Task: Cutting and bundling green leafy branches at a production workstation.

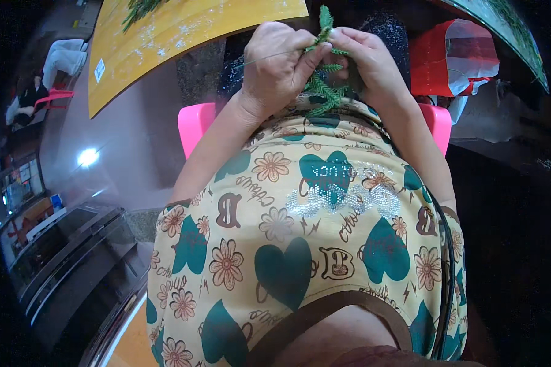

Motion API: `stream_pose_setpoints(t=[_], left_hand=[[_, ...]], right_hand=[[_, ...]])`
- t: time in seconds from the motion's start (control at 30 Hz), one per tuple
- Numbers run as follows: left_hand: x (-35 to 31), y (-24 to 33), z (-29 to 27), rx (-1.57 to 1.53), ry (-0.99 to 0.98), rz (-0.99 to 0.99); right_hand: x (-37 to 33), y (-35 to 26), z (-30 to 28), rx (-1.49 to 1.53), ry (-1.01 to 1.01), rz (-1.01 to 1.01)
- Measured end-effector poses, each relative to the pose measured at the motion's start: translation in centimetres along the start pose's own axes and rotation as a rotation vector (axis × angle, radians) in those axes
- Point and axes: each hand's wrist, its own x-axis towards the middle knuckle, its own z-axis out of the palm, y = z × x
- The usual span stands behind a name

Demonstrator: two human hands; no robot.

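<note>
Both my hands meet over my lap, pinching a green artificial pine sprig (pixel 326 96) between them. My left hand (pixel 277 61) is closed, its thumb and forefinger pressed on the stem. From the other side, the thumb and fingers of my right hand (pixel 364 54) grip the same stem. One needled tip points up past the fingers, while the lower branches hang toward my patterned top. A thin strand, like wire, sticks out to the left of my left hand. My fingers partly cover the middle of the sprig.
A yellow table (pixel 196 37) with white flecks and some greenery (pixel 144 9) stands ahead on the left. At the right are a red and clear bag (pixel 438 58) and a glass-like table edge (pixel 508 30) with more greenery. Pink chair parts (pixel 194 125) flank me.
</note>
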Motion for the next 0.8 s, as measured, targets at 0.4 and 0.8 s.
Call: stream_pose_setpoints(t=[0.4, 0.8], left_hand=[[-0.5, 0.9, 0.1, -0.685, 0.006, -0.845], [-0.4, 1.1, 0.0, -0.530, 0.010, -0.779]], right_hand=[[0.0, -1.6, 0.6, -0.767, 0.297, -0.752], [0.4, -1.2, 0.6, -1.061, 0.161, -0.832]])
